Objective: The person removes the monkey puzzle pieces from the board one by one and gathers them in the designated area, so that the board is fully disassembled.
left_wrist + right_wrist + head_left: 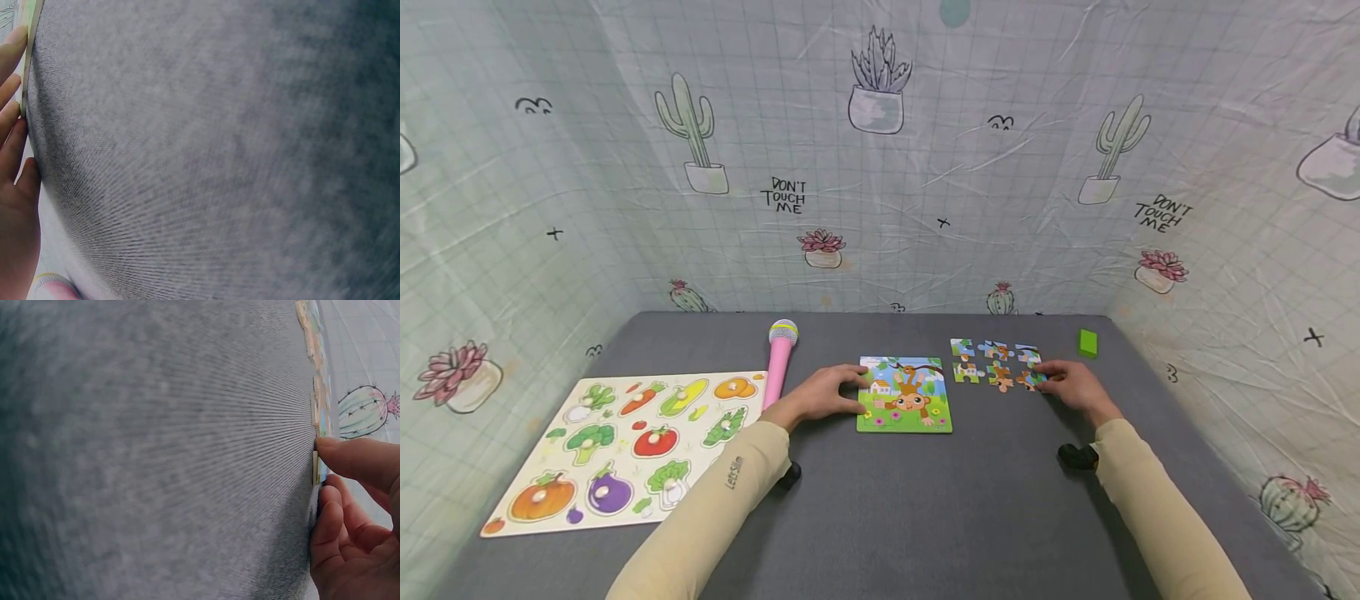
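Observation:
A square picture board (904,417) with an upside-down cartoon monkey lies flat on the grey table. My left hand (827,392) touches its left edge, thumb and fingers apart and loosely bent; the board's thin edge (31,59) meets the fingertips in the left wrist view. Right of the board, several jigsaw pieces (998,377) of a like picture lie in two loose rows. At the lower right end of these, my right hand (1078,387) pinches a jigsaw piece (1038,379). The right wrist view shows the thumb (350,456) against that piece, with the other fingers curled.
A cream vegetable puzzle board (625,450) fills the left of the table, partly under the left sleeve in view. Beside it lies a pink toy microphone (779,362). A green block (1087,342) sits at the back right. Printed cloth (887,208) walls the table in.

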Available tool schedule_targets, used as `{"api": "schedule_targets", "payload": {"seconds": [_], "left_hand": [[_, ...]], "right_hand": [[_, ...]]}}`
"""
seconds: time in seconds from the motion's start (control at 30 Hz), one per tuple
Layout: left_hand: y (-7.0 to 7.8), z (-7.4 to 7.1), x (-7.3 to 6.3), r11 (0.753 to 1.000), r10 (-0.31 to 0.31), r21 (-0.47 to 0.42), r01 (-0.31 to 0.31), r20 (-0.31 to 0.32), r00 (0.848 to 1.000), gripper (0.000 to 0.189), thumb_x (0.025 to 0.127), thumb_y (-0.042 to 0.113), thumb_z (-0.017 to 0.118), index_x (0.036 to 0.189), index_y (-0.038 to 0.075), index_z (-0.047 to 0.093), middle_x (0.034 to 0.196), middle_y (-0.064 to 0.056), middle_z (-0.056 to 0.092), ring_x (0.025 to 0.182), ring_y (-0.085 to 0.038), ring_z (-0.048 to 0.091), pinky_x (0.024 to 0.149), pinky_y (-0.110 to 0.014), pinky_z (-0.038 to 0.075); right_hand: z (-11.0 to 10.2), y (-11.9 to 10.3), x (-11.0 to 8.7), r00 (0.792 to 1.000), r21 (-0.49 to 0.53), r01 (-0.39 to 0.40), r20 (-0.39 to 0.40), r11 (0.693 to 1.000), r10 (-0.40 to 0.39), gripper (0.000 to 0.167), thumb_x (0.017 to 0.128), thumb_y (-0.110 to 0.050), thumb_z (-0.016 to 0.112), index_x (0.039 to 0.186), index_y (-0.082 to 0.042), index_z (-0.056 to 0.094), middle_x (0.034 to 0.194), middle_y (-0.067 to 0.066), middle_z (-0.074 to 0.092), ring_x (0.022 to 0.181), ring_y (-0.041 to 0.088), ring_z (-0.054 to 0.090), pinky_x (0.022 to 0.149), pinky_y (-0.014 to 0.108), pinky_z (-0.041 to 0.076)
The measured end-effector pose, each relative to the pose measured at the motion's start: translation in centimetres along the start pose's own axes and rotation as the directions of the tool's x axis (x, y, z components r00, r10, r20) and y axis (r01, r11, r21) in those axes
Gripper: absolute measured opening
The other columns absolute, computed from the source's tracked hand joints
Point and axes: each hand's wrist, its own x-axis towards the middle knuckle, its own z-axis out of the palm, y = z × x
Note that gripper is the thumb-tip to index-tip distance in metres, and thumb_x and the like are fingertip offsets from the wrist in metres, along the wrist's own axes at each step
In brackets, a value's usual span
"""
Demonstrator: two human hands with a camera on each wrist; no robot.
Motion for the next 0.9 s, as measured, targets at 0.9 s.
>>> {"api": "schedule_targets", "payload": {"seconds": [0.9], "left_hand": [[0.0, 0.2, -0.3, 1.000, 0.007, -0.017, -0.007, -0.011, 1.000, 0.044, 0.086, 0.026, 0.076, 0.124, 0.005, 0.066, 0.147, -0.010, 0.047, 0.138, -0.030, 0.039, 0.113, -0.047, 0.032]], "right_hand": [[4.2, -8.2, -1.1, 0.993, 0.086, 0.114, 0.016, 0.990, -0.115, 0.038, 0.099, -0.018, 0.058, 0.131, 0.003, 0.057, 0.136, 0.025, 0.051, 0.114, 0.040, 0.056, 0.082, 0.046, 0.052]]}}
